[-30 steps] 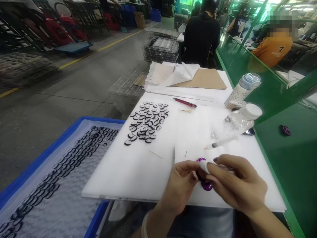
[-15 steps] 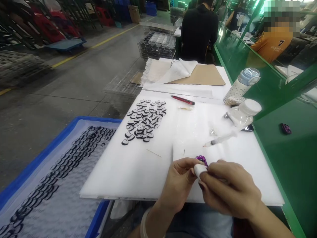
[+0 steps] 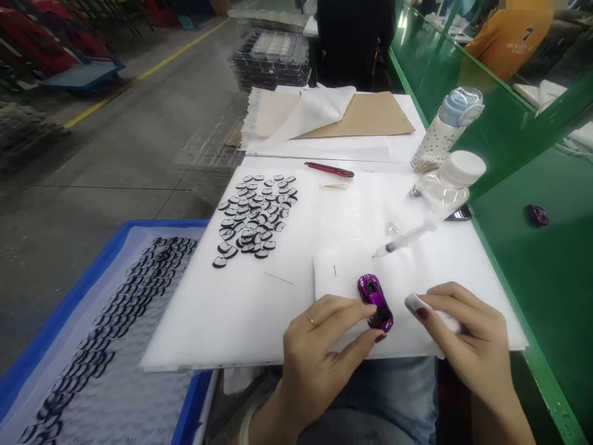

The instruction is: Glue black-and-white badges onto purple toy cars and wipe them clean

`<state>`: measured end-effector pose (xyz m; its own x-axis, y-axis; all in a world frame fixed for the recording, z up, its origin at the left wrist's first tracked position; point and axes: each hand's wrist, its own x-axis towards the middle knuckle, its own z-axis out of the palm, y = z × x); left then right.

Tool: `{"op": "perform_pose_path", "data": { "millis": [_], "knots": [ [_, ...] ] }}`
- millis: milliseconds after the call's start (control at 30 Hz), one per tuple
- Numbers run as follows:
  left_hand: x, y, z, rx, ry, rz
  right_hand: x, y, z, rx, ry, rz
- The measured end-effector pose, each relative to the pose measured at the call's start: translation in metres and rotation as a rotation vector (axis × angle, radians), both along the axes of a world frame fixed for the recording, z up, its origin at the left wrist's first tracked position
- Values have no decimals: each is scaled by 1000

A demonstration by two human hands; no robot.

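A small purple toy car [image 3: 374, 301] lies on the white foam board [image 3: 241, 309] near its front edge. My left hand [image 3: 324, 352] pinches the car's near end between thumb and fingers. To the car's right, my right hand [image 3: 467, 340] is closed round a small white wad [image 3: 419, 305], which sticks out past the fingertips and is apart from the car. A syringe [image 3: 404, 238] lies on the board just beyond both hands.
A heap of several small black-and-white parts [image 3: 252, 216] sits on the board's left half, more fill a blue tray [image 3: 92, 334] at the left. A red pen [image 3: 328, 169], white-lidded jar [image 3: 451, 179], water bottle [image 3: 447, 127], and another purple car [image 3: 537, 215] on the green conveyor. People work beyond.
The white wad was against the purple car, held up in both hands. Now the car rests on the board in my left hand, and my right hand has drawn the wad away rightward.
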<state>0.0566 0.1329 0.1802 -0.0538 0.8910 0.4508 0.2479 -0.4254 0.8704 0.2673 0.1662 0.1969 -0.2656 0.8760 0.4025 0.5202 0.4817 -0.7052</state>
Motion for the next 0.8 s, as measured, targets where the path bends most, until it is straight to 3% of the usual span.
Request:
{"op": "perform_pose_path", "data": {
  "millis": [100, 233, 533, 800],
  "knots": [
    [9, -3, -7, 158, 317, 122, -10, -3, -7, -61, 0, 12],
    [20, -4, -15, 188, 468, 159, -18, -2, -10, -75, -18, 14],
    [14, -1, -13, 27, 388, 184, -19, -1, -12, -58, -27, -1],
    [13, 0, -17, 29, 420, 173, -20, -2, -14, -63, -31, 1]
  ]
}}
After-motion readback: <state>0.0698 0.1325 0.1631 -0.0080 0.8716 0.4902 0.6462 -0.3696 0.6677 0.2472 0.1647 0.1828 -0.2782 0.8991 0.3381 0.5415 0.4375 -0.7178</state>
